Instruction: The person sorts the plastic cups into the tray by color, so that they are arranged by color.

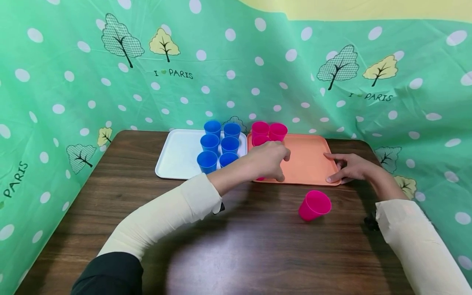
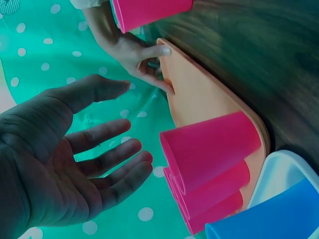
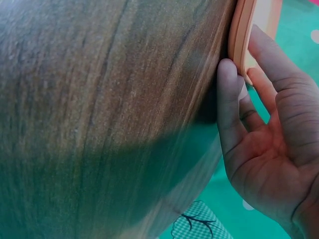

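Note:
My left hand reaches across the near left part of the orange tray, just above pink cups. In the left wrist view its fingers are spread apart with nothing between them, beside a pink cup. My right hand holds the orange tray by its right edge, fingers and thumb at the rim near the front corner. Pink cups stand upright at the tray's left end, some partly hidden behind the left hand. Another pink cup is on the table in front of the tray.
Left of the orange tray lies a white tray, with several blue cups in two columns on its right half. Both trays sit near the back edge of the dark wooden table. A green dotted curtain hangs behind.

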{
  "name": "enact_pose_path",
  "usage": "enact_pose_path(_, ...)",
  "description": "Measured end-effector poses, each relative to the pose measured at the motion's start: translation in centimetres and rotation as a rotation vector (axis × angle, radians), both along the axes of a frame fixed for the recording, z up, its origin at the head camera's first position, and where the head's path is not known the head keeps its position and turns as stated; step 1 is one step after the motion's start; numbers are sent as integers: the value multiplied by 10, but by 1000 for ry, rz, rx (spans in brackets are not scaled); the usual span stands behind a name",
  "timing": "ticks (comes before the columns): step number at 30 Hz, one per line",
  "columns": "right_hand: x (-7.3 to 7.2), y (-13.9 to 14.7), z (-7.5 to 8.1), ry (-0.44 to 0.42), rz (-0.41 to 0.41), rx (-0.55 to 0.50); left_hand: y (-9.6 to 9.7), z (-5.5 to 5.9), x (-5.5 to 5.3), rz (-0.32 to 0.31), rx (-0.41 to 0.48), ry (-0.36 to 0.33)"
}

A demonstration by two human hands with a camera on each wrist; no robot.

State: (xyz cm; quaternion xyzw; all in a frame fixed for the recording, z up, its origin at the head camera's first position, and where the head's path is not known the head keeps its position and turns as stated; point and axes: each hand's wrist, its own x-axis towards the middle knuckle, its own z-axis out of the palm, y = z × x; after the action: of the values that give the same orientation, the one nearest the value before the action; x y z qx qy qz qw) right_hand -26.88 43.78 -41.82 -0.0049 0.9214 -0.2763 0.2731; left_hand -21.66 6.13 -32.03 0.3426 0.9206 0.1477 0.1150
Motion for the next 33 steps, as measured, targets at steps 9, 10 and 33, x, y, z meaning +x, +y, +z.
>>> enact_pose_path(9,0,1,0,7,-2,-4,10,0,9,-45,7,-25)
enact_pose_path(10,0,1,0,8,-1,-4,11,-1,10,-49,5,-26)
enact_pose_path(33,1,1,-3,2,-7,-15,36,-8,27,-158,-43,-148)
